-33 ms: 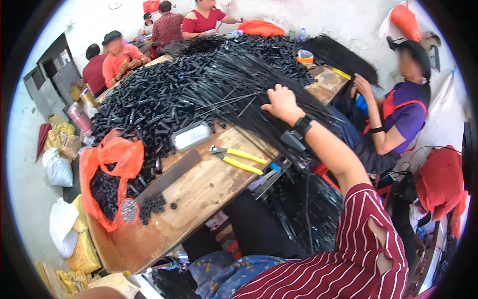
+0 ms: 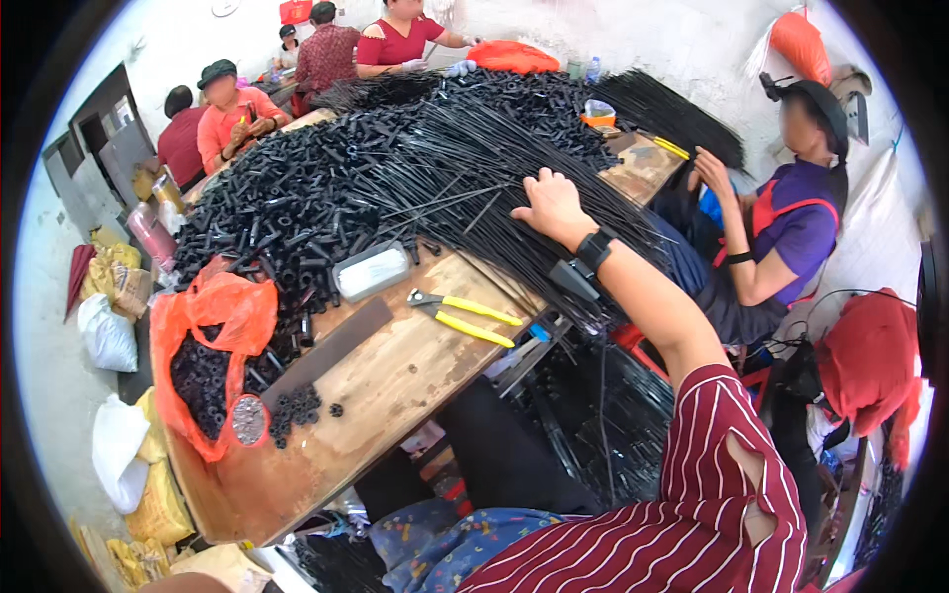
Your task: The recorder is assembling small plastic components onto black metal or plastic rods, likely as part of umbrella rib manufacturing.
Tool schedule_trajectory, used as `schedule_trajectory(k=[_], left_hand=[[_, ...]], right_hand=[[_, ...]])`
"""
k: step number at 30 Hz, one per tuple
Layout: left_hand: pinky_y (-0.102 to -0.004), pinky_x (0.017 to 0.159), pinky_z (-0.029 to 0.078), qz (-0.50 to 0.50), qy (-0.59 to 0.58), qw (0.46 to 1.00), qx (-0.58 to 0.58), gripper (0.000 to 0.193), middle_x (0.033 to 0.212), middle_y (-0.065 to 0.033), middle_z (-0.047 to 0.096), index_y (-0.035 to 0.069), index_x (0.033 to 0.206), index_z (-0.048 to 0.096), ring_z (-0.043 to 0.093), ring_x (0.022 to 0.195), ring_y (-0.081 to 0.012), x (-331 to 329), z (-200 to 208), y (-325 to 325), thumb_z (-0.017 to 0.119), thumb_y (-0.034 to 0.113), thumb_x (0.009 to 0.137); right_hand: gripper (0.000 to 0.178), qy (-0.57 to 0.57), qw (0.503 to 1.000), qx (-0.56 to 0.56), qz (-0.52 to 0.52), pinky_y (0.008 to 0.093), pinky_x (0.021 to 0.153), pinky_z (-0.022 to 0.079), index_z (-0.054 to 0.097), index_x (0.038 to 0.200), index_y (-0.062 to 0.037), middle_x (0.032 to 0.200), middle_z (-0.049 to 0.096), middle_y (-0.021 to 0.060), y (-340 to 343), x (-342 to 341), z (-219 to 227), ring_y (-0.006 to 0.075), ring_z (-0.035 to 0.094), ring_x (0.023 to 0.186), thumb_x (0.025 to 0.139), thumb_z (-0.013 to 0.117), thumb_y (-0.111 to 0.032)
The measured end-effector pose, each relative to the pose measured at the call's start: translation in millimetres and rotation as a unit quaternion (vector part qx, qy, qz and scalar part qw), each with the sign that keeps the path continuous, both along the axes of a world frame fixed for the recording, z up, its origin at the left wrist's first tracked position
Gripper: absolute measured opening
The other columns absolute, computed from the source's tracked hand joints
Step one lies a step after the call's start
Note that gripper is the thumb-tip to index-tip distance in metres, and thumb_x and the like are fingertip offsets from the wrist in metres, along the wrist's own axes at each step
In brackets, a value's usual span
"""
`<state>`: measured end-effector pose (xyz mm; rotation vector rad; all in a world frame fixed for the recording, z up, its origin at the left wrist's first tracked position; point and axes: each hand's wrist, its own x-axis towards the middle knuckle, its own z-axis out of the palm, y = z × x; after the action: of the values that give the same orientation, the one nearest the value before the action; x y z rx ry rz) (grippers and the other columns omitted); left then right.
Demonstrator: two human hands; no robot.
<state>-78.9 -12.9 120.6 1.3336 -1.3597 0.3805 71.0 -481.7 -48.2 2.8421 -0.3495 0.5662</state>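
My right hand [image 2: 554, 210] rests palm down on a long, loose bundle of thin black rods [image 2: 465, 148]. Its thumb stands apart from the fingers, which bend slightly over the rods. I see no rod clearly held in it. A dark band with a device circles that wrist. My left hand is out of view. Nearer me on the wooden table [image 2: 366, 395] lie yellow-handled pliers [image 2: 465, 316], their jaws pointing left. Beside them is a clear plastic box [image 2: 372, 272]. Short black tubes [image 2: 287, 188] are heaped across the table's far side.
An orange plastic bag [image 2: 213, 326] holds small black rings, with a round tin [image 2: 249, 419] and loose rings [image 2: 295, 410] beside it. A flat dark bar [image 2: 331, 346] lies nearby. At right sits a co-worker in purple [image 2: 801, 222]; several others work at the far side.
The whole view has shifted slightly to the left. My right hand remains on the rods.
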Motion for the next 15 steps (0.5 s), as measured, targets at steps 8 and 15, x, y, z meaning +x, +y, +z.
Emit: schedule_trajectory(k=[8, 15], left_hand=[[-0.0462, 0.070, 0.053, 0.042, 0.058, 0.997, -0.022, 0.058, 0.130, -0.0130, 0.049, 0.015, 0.139, 0.023, 0.060, 0.092, -0.0332, 1, -26, 1, 0.056, 0.024, 0.091], [-0.0457, 0.070, 0.053, 0.088, 0.027, 0.995, -0.046, 0.054, 0.127, -0.0130, 0.050, 0.014, 0.135, 0.026, 0.061, 0.091, -0.0323, 2, -24, 8, 0.056, 0.023, 0.091]], right_hand=[[0.050, -0.041, 0.999, -0.019, -0.002, 0.0394, 0.077, 0.052, 0.064, 0.095, -0.0033, 0.100, 0.058, 0.0155, -6, 2, 2, 0.0309, 0.060, 0.093, 0.070, 0.077, -0.044], [0.047, -0.079, 0.995, -0.036, 0.043, 0.0411, 0.076, 0.049, 0.060, 0.098, -0.0036, 0.099, 0.055, 0.0153, 0, -5, 4, 0.0314, 0.057, 0.093, 0.071, 0.076, -0.038]])
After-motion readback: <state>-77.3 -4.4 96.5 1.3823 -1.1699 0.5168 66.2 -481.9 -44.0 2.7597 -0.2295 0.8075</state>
